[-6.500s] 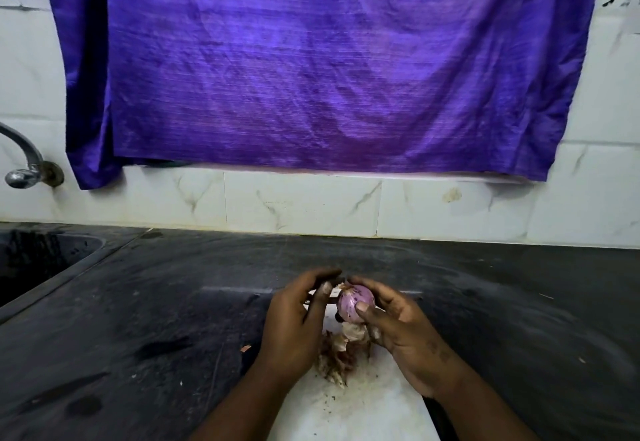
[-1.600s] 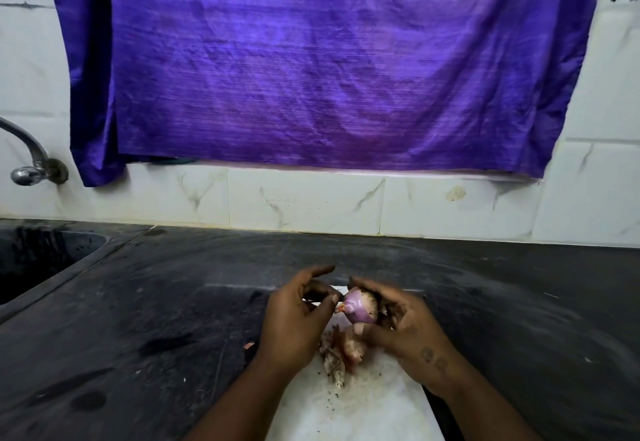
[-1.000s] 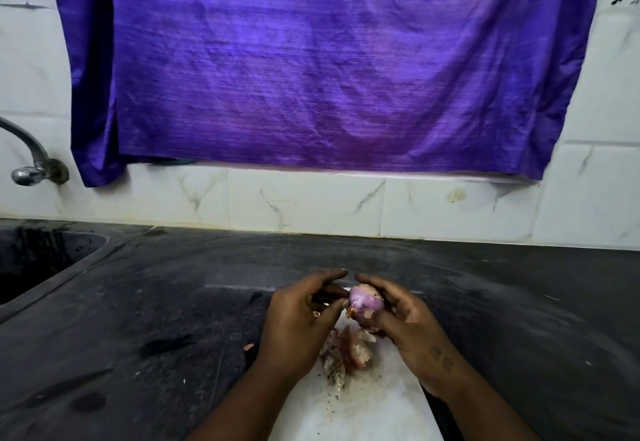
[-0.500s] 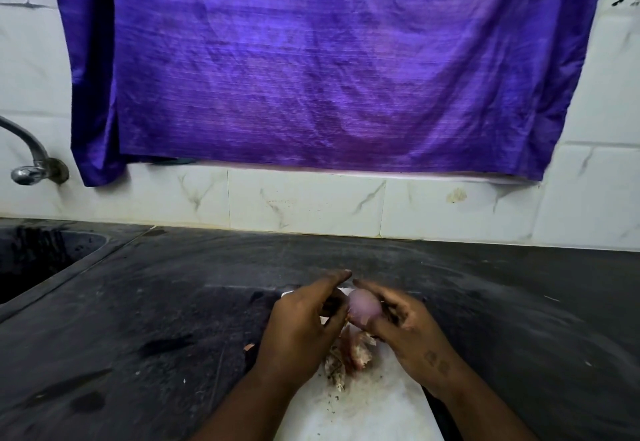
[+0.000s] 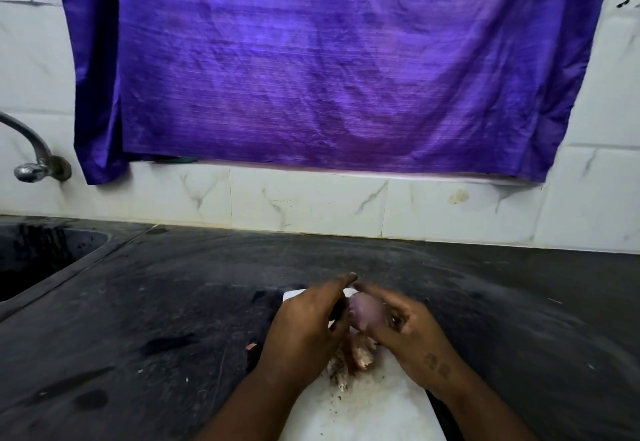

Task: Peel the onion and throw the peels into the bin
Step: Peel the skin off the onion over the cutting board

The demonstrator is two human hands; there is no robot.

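Observation:
A small purple onion (image 5: 365,312), smooth and pale pink on its bare side, is held just above a white cutting board (image 5: 374,409). My right hand (image 5: 412,336) wraps around it from the right. My left hand (image 5: 304,330) presses against its left side, fingers over the top. A heap of torn pinkish-brown peels (image 5: 353,359) lies on the board directly under the onion. The hands are slightly blurred. No bin is in view.
The board lies on a dark stone counter (image 5: 156,319). A sink (image 5: 38,260) is set into it at the far left, under a metal tap (image 5: 31,163). A purple cloth (image 5: 329,66) hangs on the tiled wall behind.
The onion has been turned between both hands and lowered slightly toward the board. More of its skin is off and the peel heap below has grown a little.

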